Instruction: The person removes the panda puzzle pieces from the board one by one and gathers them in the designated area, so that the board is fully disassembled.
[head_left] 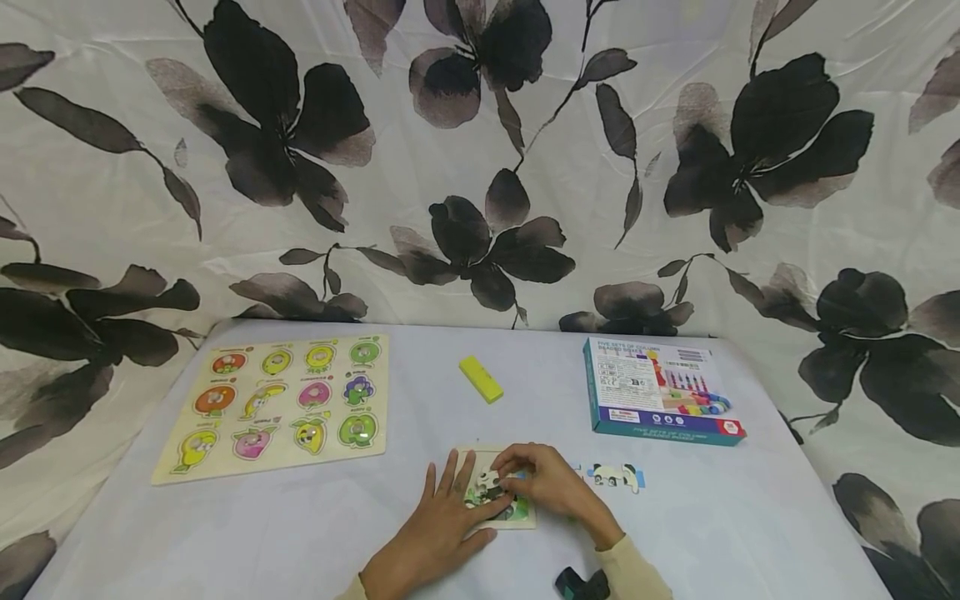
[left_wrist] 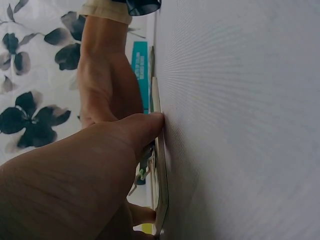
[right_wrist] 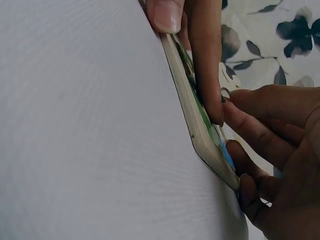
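Note:
A small wooden panda puzzle board (head_left: 517, 524) lies on the white table near its front middle. My left hand (head_left: 442, 521) rests on it with fingers spread and extended, the index finger reaching across the picture and the thumb at the near edge. From the right, my right hand (head_left: 551, 485) pinches a black-and-white panda puzzle piece (right_wrist: 230, 76) between thumb and index finger, just over the board. The other right fingers touch the board's edge in the right wrist view. Fingers cover part of the picture. A second panda piece (head_left: 617, 476) with blue sides lies right of the board.
A fruit puzzle board (head_left: 285, 400) lies at the left. Behind the hands is a yellow block (head_left: 481, 379). A boxed set (head_left: 663, 390) with a teal edge lies at the back right. A black object (head_left: 582, 584) shows by the right sleeve. Floral cloth (head_left: 480, 167) hangs behind.

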